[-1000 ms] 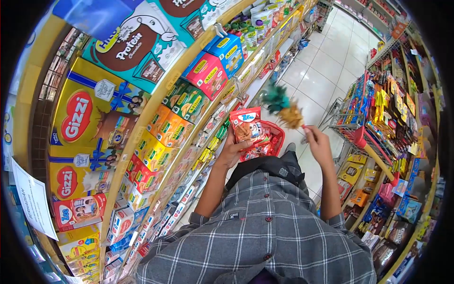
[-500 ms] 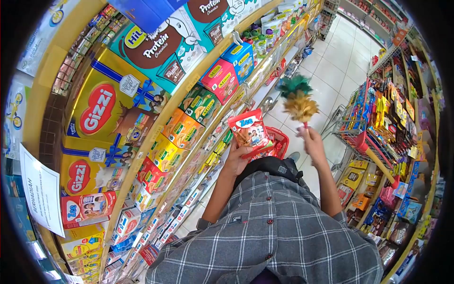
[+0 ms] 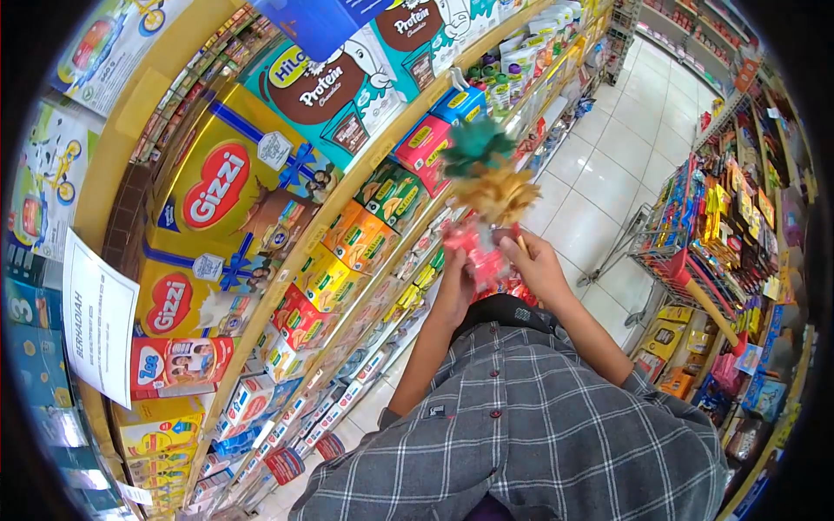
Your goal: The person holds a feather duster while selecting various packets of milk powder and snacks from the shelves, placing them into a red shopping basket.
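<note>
Low in front of my body, my left hand (image 3: pixel 454 286) is closed on the side of a red and pink packet (image 3: pixel 483 265), blurred by motion. In my right hand (image 3: pixel 539 272) is the handle of a feather duster (image 3: pixel 497 189), its fingers wrapped round it close beside the packet. The duster's green and tan feathers point up and away from me, smeared by movement, and overlap the shelf edge in this view. Below the packet, red items (image 3: pixel 519 293) show partly, mostly hidden by my hands and the black waist bag (image 3: pixel 508 311).
On the left a curved shelf carries gold Gizzi boxes (image 3: pixel 213 187), teal HiLo boxes (image 3: pixel 321 91) and small Milna boxes (image 3: pixel 356 234). A white paper sign (image 3: pixel 100 317) hangs at its edge. To the right stand a wire cart (image 3: pixel 665 252) and snack shelves beyond tiled floor (image 3: pixel 599 187).
The duster has swung left and its feathers now pass over the packet. My right hand has come in next to the left, and the packet's front is blurred. The view has shifted slightly.
</note>
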